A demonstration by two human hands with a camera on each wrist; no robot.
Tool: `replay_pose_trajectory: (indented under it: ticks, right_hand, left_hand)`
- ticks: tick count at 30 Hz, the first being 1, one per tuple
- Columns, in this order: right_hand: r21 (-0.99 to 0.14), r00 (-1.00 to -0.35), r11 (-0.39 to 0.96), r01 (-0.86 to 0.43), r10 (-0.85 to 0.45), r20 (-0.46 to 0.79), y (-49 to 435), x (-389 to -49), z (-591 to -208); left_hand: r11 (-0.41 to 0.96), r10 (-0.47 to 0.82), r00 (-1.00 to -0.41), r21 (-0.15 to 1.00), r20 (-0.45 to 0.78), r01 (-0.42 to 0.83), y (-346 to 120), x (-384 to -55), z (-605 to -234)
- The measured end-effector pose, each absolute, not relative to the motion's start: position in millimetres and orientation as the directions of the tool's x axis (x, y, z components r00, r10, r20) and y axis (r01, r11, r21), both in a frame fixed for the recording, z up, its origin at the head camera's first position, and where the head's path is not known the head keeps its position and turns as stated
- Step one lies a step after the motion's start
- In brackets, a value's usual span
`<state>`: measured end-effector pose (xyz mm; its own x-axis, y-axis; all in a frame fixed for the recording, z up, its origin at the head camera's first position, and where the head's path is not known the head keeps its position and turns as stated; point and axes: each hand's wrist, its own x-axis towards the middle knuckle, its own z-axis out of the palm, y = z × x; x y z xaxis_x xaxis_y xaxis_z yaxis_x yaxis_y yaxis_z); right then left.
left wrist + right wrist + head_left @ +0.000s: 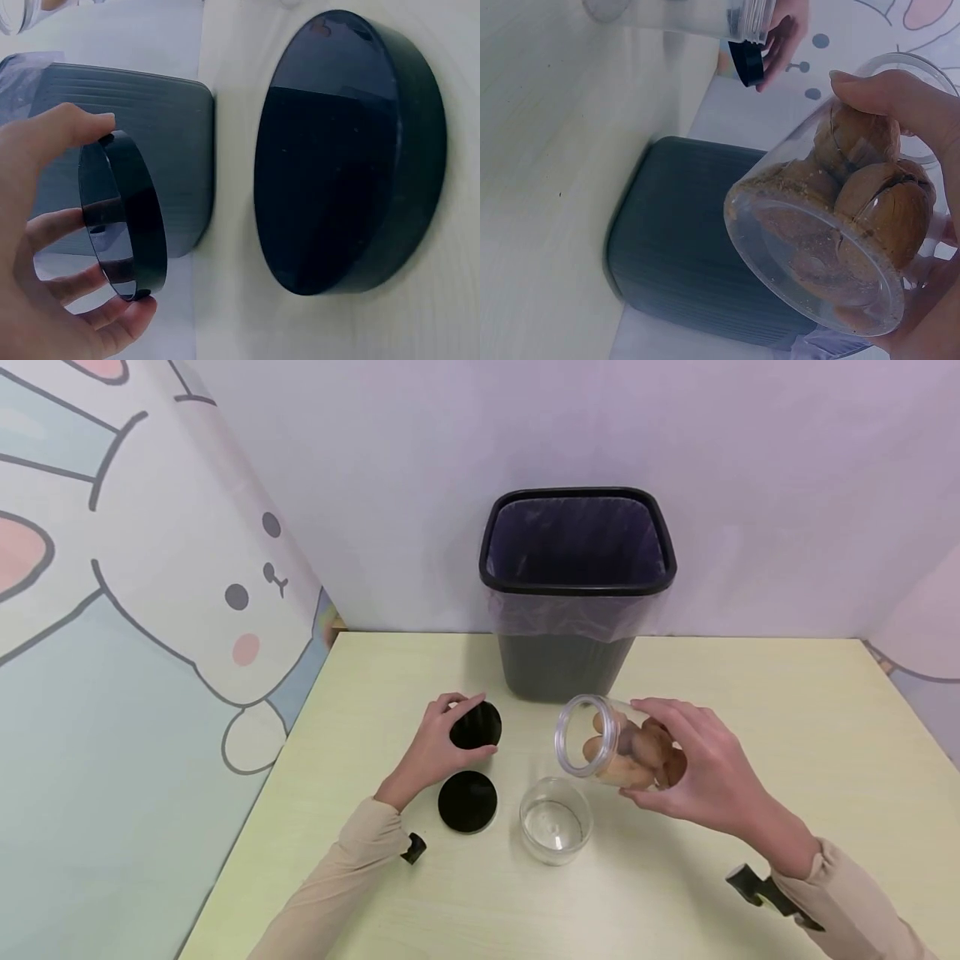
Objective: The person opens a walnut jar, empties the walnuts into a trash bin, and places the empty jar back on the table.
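My right hand (708, 772) grips a clear plastic jar (562, 739) around its lower end, lidless and tipped with its mouth to the left. Brown nuts with cracked shells (885, 210) lie inside, with crumbs near the base, in the right wrist view. Below the tilted mouth, a second clear jar (552, 852) stands upright on the table with no lid. My left hand (431, 752) holds a round black lid (142, 217) by its edge, thumb on one side and fingers on the other. Another black lid (467, 802) lies flat on the table beside that hand.
A dark grey bin (566, 660) with a black rim and a liner bag stands at the back of the pale table (787, 718), behind the jars. White wall covering rises behind it, and a cartoon rabbit panel (165, 610) stands along the left.
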<state>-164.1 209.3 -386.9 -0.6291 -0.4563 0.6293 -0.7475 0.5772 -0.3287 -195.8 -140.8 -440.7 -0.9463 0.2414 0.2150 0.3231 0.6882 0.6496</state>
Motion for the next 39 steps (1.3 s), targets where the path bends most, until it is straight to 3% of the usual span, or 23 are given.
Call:
replay_pose_trajectory:
  ticks: [39]
  right_hand:
    - [-0.292,-0.597,0.585,-0.757,-0.437,0.672,204.7,-164.0,-384.2]
  left_hand:
    - [0.823,0.173,-0.984,0.542,0.041,0.167,-141.7,-216.9,-473.2]
